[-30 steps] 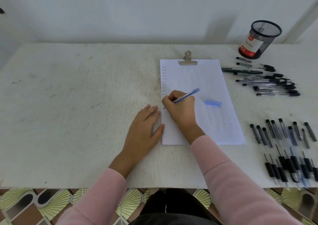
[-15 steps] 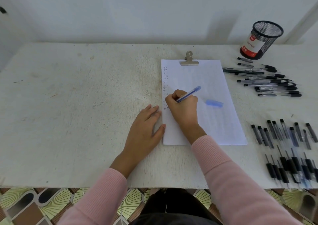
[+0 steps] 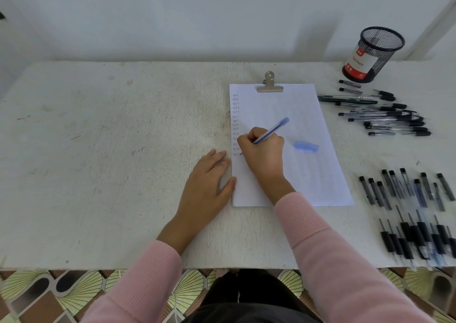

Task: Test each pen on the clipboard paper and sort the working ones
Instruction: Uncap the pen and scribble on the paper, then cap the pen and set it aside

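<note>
While the right hand (image 3: 265, 153) grips a slim blue pen (image 3: 271, 130), smooth paper (image 3: 308, 169) lies flat.

One readable label
Mesh pen cup (image 3: 378, 51), far beyond and right of the right grip (image 3: 264, 155): "Ball Pens"; handwritten marks on the paper (image 3: 308, 174) unreadable.

White clipboard paper (image 3: 313, 174) lies flat under a metal clip (image 3: 270, 87), with small marks in a column down its left margin. A blue pen (image 3: 272, 129), held tilted in the right hand (image 3: 264, 157), has its tip at that column. Its blue cap (image 3: 306, 146) lies on the sheet. Black-capped pens (image 3: 385, 119) lie in rows to the right of the paper.
</note>
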